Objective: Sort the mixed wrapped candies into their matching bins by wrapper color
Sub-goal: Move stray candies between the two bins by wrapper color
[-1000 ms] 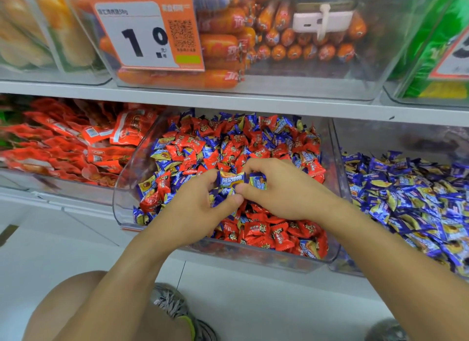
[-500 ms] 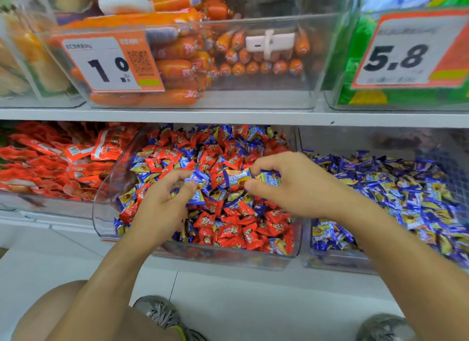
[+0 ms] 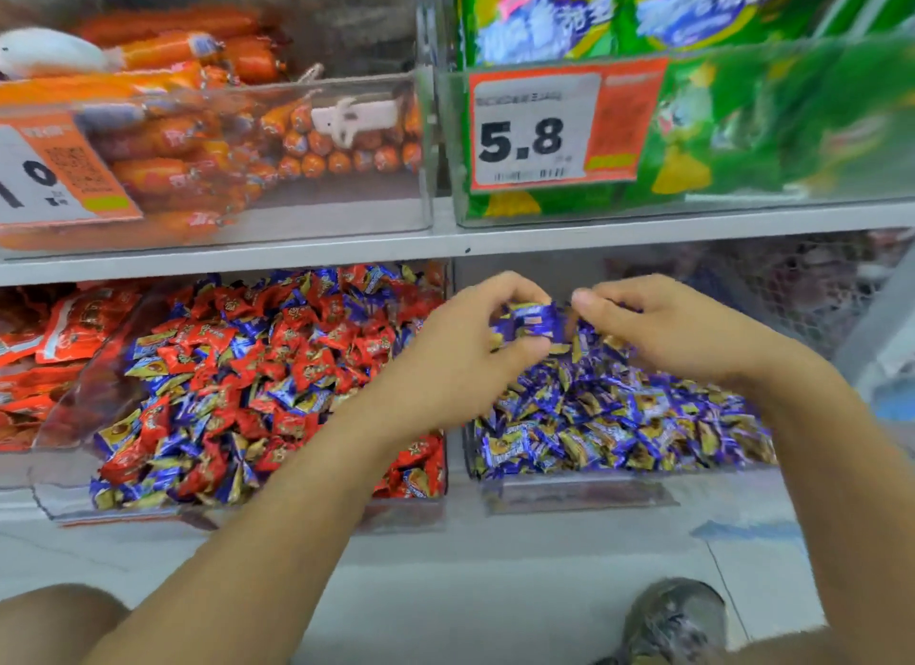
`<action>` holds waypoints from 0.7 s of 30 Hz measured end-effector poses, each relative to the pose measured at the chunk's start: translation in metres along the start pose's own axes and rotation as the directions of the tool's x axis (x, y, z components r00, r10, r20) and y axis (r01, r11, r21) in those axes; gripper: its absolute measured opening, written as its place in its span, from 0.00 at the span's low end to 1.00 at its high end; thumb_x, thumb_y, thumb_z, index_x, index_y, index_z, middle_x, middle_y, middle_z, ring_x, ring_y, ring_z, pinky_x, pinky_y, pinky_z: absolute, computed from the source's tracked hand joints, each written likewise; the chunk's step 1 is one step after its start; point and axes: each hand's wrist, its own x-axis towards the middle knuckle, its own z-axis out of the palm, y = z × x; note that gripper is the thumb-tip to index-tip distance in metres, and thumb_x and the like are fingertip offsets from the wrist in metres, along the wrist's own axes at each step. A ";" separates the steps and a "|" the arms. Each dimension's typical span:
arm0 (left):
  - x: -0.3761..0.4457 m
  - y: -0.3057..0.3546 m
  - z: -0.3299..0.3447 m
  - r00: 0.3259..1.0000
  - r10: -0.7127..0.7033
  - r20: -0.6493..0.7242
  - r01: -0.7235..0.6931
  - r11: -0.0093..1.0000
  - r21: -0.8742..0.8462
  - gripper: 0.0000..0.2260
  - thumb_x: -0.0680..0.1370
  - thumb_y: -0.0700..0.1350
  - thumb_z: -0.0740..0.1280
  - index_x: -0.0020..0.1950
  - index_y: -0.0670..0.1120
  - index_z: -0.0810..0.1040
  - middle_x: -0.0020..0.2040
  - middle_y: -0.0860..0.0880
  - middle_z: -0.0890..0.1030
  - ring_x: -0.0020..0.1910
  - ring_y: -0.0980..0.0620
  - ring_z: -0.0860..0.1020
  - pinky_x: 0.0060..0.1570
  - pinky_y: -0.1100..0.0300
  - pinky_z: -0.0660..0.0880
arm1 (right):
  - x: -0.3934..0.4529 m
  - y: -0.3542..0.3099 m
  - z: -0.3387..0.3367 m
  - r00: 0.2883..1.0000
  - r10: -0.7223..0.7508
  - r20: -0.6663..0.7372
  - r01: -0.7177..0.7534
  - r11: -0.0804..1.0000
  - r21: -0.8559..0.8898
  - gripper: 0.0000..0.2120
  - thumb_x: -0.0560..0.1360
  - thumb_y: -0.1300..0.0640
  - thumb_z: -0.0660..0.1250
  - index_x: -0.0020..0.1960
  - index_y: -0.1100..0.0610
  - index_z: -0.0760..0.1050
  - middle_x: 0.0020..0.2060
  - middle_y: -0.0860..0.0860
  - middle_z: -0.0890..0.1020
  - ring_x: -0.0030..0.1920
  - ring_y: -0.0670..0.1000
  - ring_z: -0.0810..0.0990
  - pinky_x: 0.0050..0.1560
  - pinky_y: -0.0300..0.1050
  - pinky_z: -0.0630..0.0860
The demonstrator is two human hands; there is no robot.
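**Dropping blue candies into the blue bin**

Held over the blue bin [image 3: 584, 486], a few crinkly blue candies [image 3: 531, 321] are pinched in the curled left hand [image 3: 460, 352]; the right hand [image 3: 663, 328] is curled beside them, its hold not clearly seen. A release is called for next. Farther left, the mixed bin [image 3: 64, 503] is heaped with glossy red and blue wrappers.

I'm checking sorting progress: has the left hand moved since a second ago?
Yes. The left hand, earlier over the mixed red-and-blue bin, has gone rightward past the divider and now holds blue candies over the blue bin.
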 end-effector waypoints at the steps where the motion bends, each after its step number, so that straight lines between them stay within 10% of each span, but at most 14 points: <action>1: 0.010 -0.001 0.007 0.998 0.005 0.056 -0.011 0.995 0.097 0.15 0.75 0.46 0.72 0.61 0.53 0.75 0.46 0.57 0.75 0.45 0.58 0.77 0.51 0.60 0.74 | -0.002 0.006 -0.006 1.000 0.023 -0.013 -0.024 0.998 -0.050 0.31 0.74 0.33 0.55 0.48 0.59 0.80 0.34 0.58 0.77 0.32 0.46 0.69 0.35 0.43 0.69; 5: 0.023 -0.001 0.021 0.970 -0.033 0.240 -0.035 0.961 0.273 0.32 0.73 0.55 0.73 0.74 0.58 0.63 0.67 0.50 0.68 0.65 0.53 0.70 0.65 0.62 0.66 | -0.009 0.019 -0.020 0.985 0.164 -0.063 -0.160 0.985 0.062 0.30 0.75 0.30 0.49 0.55 0.45 0.83 0.53 0.48 0.85 0.52 0.49 0.83 0.60 0.50 0.75; 9: -0.004 -0.013 0.007 0.997 0.075 -0.015 -0.064 0.930 0.363 0.18 0.78 0.53 0.67 0.67 0.54 0.74 0.63 0.54 0.73 0.63 0.55 0.71 0.62 0.63 0.65 | -0.010 0.012 -0.022 0.983 0.152 -0.099 -0.140 0.983 0.123 0.30 0.75 0.29 0.50 0.58 0.45 0.82 0.54 0.42 0.84 0.57 0.45 0.80 0.62 0.51 0.75; 13: -0.055 -0.053 -0.034 0.972 0.061 -0.226 0.049 0.891 0.451 0.08 0.77 0.51 0.66 0.54 0.52 0.79 0.53 0.54 0.76 0.56 0.54 0.71 0.57 0.63 0.63 | -0.003 0.001 0.003 0.996 -0.018 -0.089 0.015 0.999 -0.032 0.09 0.78 0.51 0.68 0.57 0.51 0.81 0.50 0.45 0.85 0.51 0.42 0.82 0.57 0.40 0.77; 17: -0.104 -0.112 -0.082 0.950 -0.230 -0.210 0.312 0.670 0.674 0.26 0.72 0.65 0.58 0.63 0.52 0.78 0.58 0.46 0.77 0.58 0.40 0.73 0.57 0.46 0.71 | 0.000 -0.042 0.059 0.952 -0.276 -0.129 0.251 0.950 -0.185 0.06 0.77 0.58 0.69 0.53 0.52 0.82 0.46 0.42 0.82 0.47 0.37 0.78 0.49 0.25 0.69; 21: -0.123 -0.134 -0.101 0.899 -0.393 -0.191 0.405 0.583 0.704 0.26 0.74 0.69 0.60 0.69 0.61 0.71 0.68 0.49 0.72 0.69 0.43 0.64 0.62 0.40 0.65 | 0.010 -0.093 0.128 0.851 -0.521 0.069 0.520 0.816 -0.252 0.11 0.76 0.54 0.69 0.59 0.52 0.78 0.52 0.48 0.77 0.54 0.47 0.75 0.58 0.40 0.72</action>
